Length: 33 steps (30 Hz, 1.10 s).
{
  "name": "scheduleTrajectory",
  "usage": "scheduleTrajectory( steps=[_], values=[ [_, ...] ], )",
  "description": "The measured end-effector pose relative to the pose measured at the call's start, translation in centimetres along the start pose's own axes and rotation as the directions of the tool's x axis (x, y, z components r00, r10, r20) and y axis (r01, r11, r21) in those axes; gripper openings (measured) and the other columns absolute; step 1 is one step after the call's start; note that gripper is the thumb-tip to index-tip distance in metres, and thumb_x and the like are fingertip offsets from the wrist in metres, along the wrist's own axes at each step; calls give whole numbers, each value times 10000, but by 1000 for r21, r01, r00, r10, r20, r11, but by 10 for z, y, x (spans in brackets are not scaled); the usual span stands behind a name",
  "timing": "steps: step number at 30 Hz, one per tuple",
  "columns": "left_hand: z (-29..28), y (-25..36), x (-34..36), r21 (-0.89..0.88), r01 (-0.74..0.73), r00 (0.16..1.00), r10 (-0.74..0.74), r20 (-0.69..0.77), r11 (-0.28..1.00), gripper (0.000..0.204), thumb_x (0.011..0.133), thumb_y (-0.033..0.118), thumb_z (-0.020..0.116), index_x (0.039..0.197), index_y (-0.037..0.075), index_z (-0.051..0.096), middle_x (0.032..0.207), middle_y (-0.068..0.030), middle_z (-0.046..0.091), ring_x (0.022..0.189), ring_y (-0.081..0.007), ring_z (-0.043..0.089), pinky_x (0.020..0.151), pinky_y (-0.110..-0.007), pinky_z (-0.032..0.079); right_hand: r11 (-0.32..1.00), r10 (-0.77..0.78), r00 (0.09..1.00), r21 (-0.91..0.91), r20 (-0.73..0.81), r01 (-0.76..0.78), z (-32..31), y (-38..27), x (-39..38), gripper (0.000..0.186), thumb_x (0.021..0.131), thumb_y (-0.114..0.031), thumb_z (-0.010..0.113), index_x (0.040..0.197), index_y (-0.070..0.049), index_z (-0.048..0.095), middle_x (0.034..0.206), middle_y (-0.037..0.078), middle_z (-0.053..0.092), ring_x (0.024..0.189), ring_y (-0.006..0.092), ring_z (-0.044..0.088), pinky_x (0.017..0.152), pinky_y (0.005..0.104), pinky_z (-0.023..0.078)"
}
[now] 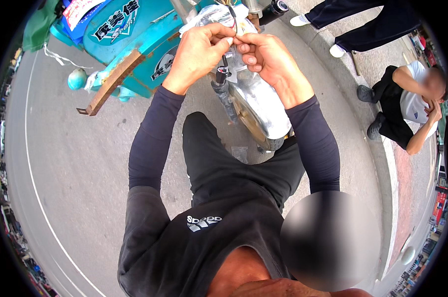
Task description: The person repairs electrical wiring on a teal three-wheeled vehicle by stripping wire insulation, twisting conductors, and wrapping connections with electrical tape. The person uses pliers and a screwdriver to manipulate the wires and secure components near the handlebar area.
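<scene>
My left hand and my right hand meet at a thin dark wire, both pinching it with thumb and forefinger. Below and behind them are clear plastic wrapping and a black part on a wrapped post. Under my right hand is a wheel with a silvery, wrapped fender, between my knees. What exactly sits between my fingertips is too small to make out.
A teal vehicle body with a rusty bracket stands at upper left. At right, a seated person and a standing person's dark-trousered legs are by a curb. A white line crosses the road at left.
</scene>
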<state>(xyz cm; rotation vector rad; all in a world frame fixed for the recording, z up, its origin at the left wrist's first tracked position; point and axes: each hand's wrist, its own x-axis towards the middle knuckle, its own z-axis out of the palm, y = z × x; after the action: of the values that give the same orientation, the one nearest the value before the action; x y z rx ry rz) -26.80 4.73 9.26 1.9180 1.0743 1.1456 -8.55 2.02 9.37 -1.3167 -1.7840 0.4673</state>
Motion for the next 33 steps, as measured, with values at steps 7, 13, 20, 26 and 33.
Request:
scheduleTrajectory(
  steps=[7, 13, 20, 26, 33],
  values=[
    [4, -5, 5, -35, 12, 1000, -11, 22, 999, 245, 914, 109, 665, 1121, -6, 729, 902, -95, 761, 780, -116, 696, 715, -276, 556, 929, -299, 943, -269, -148, 253, -4, 19, -3, 224, 933, -224, 646, 1094, -73, 679, 760, -22, 565, 662, 129, 628, 499, 242, 463],
    [2, -6, 6, -39, 17, 1000, -16, 21, 999, 241, 911, 110, 669, 1110, -10, 732, 876, -97, 760, 757, -113, 698, 700, -271, 556, 352, -717, 693, -819, 75, 453, 0, 19, 4, 227, 843, -185, 743, 1049, -108, 687, 879, -7, 636, 688, 150, 656, 531, 283, 512],
    [-1, -13, 9, -20, -61, 998, 60, -17, 998, 231, 915, 115, 662, 1098, -4, 737, 869, -86, 757, 745, -112, 690, 697, -277, 553, 553, 306, 856, 654, 417, -516, -1, 12, 22, 163, 970, -167, 579, 926, -36, 665, 745, -6, 590, 555, 93, 562, 434, 236, 353],
    [-8, -15, 6, -16, -17, 1000, 18, 26, 1000, 230, 915, 119, 670, 1099, -2, 738, 856, -81, 751, 747, -106, 686, 687, -273, 547, 865, -360, 928, -406, -95, 294, 8, 18, 9, 187, 945, -187, 645, 1086, -67, 671, 832, -2, 625, 673, 125, 653, 511, 261, 485],
    [-10, -22, 6, -52, 8, 999, -7, 34, 999, 231, 911, 112, 675, 1101, -4, 735, 873, -89, 755, 762, -112, 693, 708, -281, 555, 414, -679, 729, -779, 80, 471, 15, 15, 10, 195, 885, -173, 717, 1055, -84, 687, 821, 3, 629, 660, 126, 640, 499, 264, 485]
  ],
)
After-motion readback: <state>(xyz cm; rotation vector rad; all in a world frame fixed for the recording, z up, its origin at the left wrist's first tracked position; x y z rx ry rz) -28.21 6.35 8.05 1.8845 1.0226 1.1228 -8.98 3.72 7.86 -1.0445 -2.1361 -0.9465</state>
